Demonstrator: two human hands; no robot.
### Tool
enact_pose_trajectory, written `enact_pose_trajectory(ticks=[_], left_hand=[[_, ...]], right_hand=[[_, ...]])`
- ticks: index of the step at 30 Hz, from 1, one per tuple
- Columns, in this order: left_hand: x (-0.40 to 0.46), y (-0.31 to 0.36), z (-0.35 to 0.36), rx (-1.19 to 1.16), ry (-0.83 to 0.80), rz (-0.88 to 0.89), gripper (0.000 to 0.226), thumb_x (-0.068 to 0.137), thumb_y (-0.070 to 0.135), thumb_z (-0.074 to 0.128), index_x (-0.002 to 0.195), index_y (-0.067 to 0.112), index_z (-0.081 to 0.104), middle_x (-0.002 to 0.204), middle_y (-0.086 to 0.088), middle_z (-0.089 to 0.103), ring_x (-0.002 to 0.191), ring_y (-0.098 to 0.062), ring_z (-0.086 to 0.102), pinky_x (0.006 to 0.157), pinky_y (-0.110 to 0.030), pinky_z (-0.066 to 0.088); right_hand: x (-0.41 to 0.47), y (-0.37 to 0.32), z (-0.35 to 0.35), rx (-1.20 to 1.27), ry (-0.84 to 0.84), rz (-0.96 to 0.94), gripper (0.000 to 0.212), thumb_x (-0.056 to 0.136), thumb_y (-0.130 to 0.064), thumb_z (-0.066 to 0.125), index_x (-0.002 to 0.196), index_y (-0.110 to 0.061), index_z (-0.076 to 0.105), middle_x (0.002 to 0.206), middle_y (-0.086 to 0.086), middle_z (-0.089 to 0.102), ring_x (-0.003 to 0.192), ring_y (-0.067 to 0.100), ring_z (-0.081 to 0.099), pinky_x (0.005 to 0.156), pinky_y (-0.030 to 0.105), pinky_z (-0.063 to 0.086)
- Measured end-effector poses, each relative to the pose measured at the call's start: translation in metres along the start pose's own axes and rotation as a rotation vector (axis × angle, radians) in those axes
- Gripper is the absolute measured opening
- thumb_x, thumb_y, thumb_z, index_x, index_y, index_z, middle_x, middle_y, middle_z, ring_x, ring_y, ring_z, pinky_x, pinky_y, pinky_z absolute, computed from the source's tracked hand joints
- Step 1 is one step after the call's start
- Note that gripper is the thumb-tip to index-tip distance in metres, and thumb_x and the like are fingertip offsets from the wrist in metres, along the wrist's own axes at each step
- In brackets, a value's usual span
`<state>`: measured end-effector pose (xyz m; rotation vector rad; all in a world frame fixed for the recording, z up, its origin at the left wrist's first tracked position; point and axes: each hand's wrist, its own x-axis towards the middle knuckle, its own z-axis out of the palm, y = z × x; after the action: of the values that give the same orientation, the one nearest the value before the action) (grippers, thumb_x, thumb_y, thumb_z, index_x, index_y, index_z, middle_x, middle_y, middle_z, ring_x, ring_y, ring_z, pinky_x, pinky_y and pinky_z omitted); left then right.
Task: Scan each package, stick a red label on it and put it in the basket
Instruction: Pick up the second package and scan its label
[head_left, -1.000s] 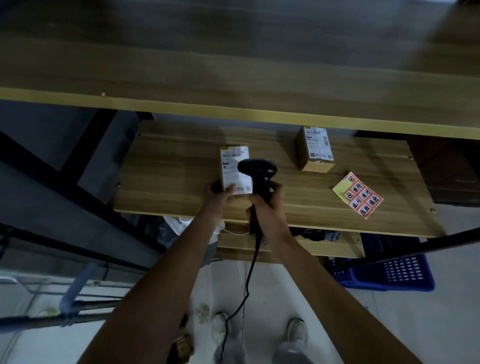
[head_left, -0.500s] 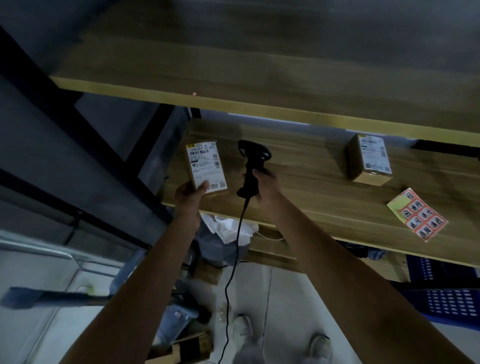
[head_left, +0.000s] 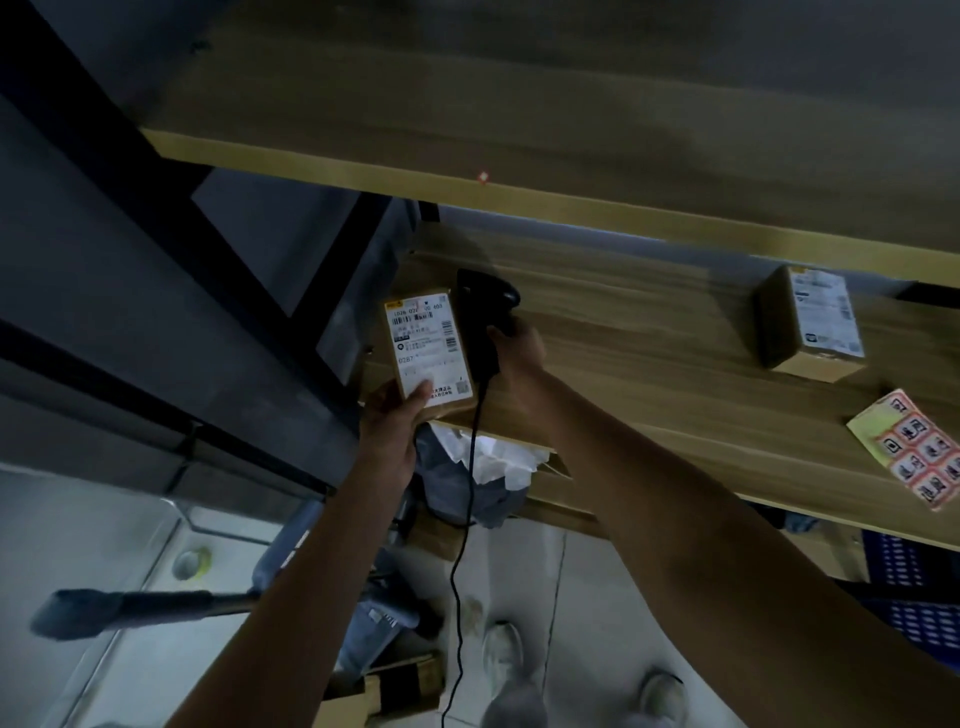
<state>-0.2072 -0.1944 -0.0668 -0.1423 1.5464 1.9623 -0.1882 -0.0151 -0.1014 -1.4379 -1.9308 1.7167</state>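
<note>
Scan step in hand. Left hand (head_left: 387, 415) grips the small brown cardboard package with white shipping label (head_left: 427, 353) by its lower end, thumb on the label face, holding it up over the left end of the wooden table (head_left: 649, 364). Right hand (head_left: 519, 345) has its fingers wrapped round the black corded handheld scanner (head_left: 480, 322), just at 3 o'clock of the package, nearly touching it. Red aiming dot (head_left: 483, 177) sits on the shelf edge at 12 o'clock, so the beam likely misses the barcode. Next move calls for tilting the scanner onto the label. Sheet of red square stickers (head_left: 917, 457) lies at 3 o'clock on the table; a second brown box (head_left: 810, 322) stands at 2 o'clock; blue plastic basket (head_left: 914, 592) below at 4 o'clock.
</note>
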Motion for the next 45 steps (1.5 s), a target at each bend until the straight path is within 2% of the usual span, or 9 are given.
enact_pose_trajectory(ticks=[4, 11, 16, 19, 25, 29, 34, 41, 45], left_hand=[[-0.003, 0.0, 0.011, 0.018, -0.007, 0.011, 0.019, 0.084, -0.001, 0.066, 0.093, 0.015, 0.067, 0.099, -0.004, 0.071, 0.096, -0.02, 0.068, 0.082, -0.03, 0.055], [-0.014, -0.004, 0.041, 0.05, -0.052, 0.015, 0.017, 0.082, 0.002, 0.068, 0.093, 0.015, 0.068, 0.096, -0.002, 0.074, 0.096, -0.02, 0.068, 0.077, -0.026, 0.054], [-0.025, -0.013, 0.077, 0.108, -0.081, -0.056, 0.021, 0.084, 0.006, 0.069, 0.104, 0.012, 0.066, 0.103, -0.004, 0.07, 0.091, -0.015, 0.067, 0.064, -0.018, 0.054], [-0.039, -0.026, 0.116, 0.159, -0.116, -0.155, 0.032, 0.087, 0.01, 0.066, 0.119, 0.009, 0.059, 0.105, -0.003, 0.067, 0.09, -0.009, 0.063, 0.074, -0.021, 0.055], [-0.069, -0.073, 0.195, 0.48, -0.308, -0.159, 0.035, 0.086, 0.024, 0.069, 0.117, 0.009, 0.063, 0.117, -0.008, 0.068, 0.103, -0.021, 0.064, 0.084, -0.03, 0.049], [-0.086, -0.108, 0.229, 0.662, -0.421, -0.124, 0.035, 0.089, 0.028, 0.065, 0.12, 0.012, 0.064, 0.117, -0.002, 0.067, 0.109, -0.02, 0.062, 0.086, -0.03, 0.046], [-0.103, -0.149, 0.253, 0.626, -0.506, -0.16, 0.035, 0.091, 0.02, 0.063, 0.122, 0.005, 0.061, 0.118, -0.007, 0.066, 0.106, -0.019, 0.063, 0.083, -0.026, 0.049], [-0.107, -0.179, 0.259, 0.728, -0.379, -0.193, 0.041, 0.084, 0.031, 0.07, 0.118, 0.009, 0.062, 0.116, -0.009, 0.068, 0.105, -0.026, 0.065, 0.094, -0.045, 0.052], [-0.111, -0.179, 0.262, 0.812, -0.309, -0.191, 0.045, 0.084, 0.035, 0.069, 0.119, 0.008, 0.061, 0.116, -0.009, 0.067, 0.103, -0.027, 0.065, 0.091, -0.042, 0.053]], right_hand=[[-0.001, 0.002, -0.013, -0.326, 0.118, -0.126, 0.051, 0.09, -0.04, 0.057, 0.137, -0.022, 0.044, 0.13, 0.006, 0.05, 0.112, 0.025, 0.055, 0.089, 0.045, 0.052], [-0.005, 0.007, -0.035, -0.184, -0.013, -0.118, 0.039, 0.088, -0.047, 0.055, 0.116, -0.019, 0.053, 0.098, 0.0, 0.07, 0.079, 0.014, 0.069, 0.059, 0.032, 0.057], [-0.038, 0.002, -0.078, 0.164, -0.035, -0.132, 0.027, 0.098, -0.043, 0.046, 0.111, -0.02, 0.049, 0.089, 0.0, 0.068, 0.083, 0.023, 0.071, 0.069, 0.04, 0.06], [-0.052, 0.017, -0.117, 0.307, -0.043, -0.14, 0.034, 0.097, -0.041, 0.05, 0.12, -0.016, 0.055, 0.099, 0.006, 0.069, 0.091, 0.029, 0.07, 0.075, 0.048, 0.059], [-0.078, 0.074, -0.219, 0.41, 0.039, -0.136, 0.043, 0.096, -0.022, 0.058, 0.135, -0.006, 0.047, 0.118, 0.015, 0.064, 0.087, 0.017, 0.07, 0.061, 0.028, 0.06], [-0.087, 0.104, -0.267, 0.333, 0.16, -0.08, 0.043, 0.095, -0.023, 0.059, 0.134, -0.011, 0.05, 0.116, 0.008, 0.065, 0.084, 0.014, 0.069, 0.058, 0.027, 0.058], [-0.093, 0.136, -0.304, 0.193, 0.235, -0.028, 0.031, 0.094, -0.032, 0.059, 0.123, -0.02, 0.061, 0.1, -0.004, 0.071, 0.089, 0.02, 0.071, 0.079, 0.045, 0.06], [-0.103, 0.147, -0.316, 0.039, 0.239, -0.003, 0.027, 0.097, -0.031, 0.053, 0.121, -0.02, 0.062, 0.101, -0.003, 0.069, 0.085, 0.017, 0.068, 0.072, 0.039, 0.059], [-0.104, 0.15, -0.316, -0.027, 0.239, 0.0, 0.03, 0.096, -0.037, 0.054, 0.12, -0.024, 0.063, 0.102, -0.002, 0.072, 0.083, 0.016, 0.07, 0.063, 0.033, 0.057]])
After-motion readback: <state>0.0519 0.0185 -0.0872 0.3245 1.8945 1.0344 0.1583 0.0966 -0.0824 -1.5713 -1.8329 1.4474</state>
